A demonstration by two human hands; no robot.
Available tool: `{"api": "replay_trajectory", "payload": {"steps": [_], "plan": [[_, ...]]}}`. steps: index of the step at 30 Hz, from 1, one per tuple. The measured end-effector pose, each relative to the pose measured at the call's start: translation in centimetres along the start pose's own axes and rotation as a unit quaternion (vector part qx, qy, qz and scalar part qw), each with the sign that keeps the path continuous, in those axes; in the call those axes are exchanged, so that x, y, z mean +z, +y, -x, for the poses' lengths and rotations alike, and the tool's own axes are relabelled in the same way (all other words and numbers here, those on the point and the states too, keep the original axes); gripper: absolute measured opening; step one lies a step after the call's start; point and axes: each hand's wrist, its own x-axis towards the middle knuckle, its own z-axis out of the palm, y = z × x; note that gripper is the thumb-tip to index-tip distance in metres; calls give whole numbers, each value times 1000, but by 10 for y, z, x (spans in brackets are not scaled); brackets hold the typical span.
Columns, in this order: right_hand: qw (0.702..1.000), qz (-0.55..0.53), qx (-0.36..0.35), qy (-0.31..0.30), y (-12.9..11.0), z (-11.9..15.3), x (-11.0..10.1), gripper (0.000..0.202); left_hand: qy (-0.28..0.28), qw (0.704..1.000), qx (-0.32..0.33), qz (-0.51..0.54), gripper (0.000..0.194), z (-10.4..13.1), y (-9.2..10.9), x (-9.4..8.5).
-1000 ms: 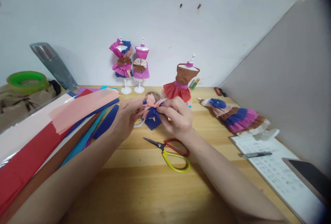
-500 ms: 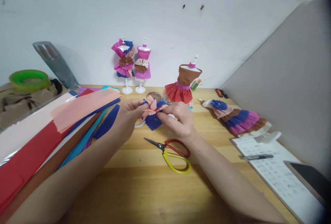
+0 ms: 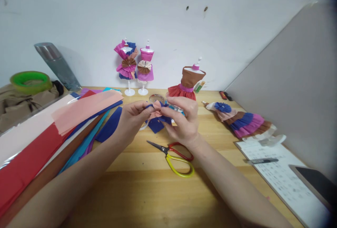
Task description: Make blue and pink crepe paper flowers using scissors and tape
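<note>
Between both hands is a small paper flower (image 3: 156, 114) with peach petals over dark blue ones. My left hand (image 3: 133, 117) pinches its left edge between thumb and fingers. My right hand (image 3: 185, 117) grips its right side, the fingers covering much of it. Below the flower lies a piece of dark blue paper (image 3: 156, 126) on the table. A roll of white tape (image 3: 144, 126) shows partly beside it. Nearer to me lie scissors (image 3: 165, 149) with one red and one yellow handle, blades pointing left.
Stacked coloured paper sheets (image 3: 86, 107) cover the left side. Against the wall stand small dress forms in paper clothes, one in a brown top (image 3: 194, 77). A layered paper dress (image 3: 242, 121) lies at right, near a printed sheet (image 3: 279, 172) with a pen (image 3: 264, 160) and a dark phone-like slab (image 3: 313, 184).
My right hand has turned and come over the flower, its fingers now wrapping the right side. The peach petals look more gathered and hidden. My left hand keeps its pinch.
</note>
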Motion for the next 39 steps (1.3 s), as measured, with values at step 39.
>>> {"api": "replay_trajectory", "payload": {"steps": [39], "plan": [[999, -19, 3, -29, 2, 4, 4, 14, -8, 995, -94, 43, 17, 0, 9, 3]]}}
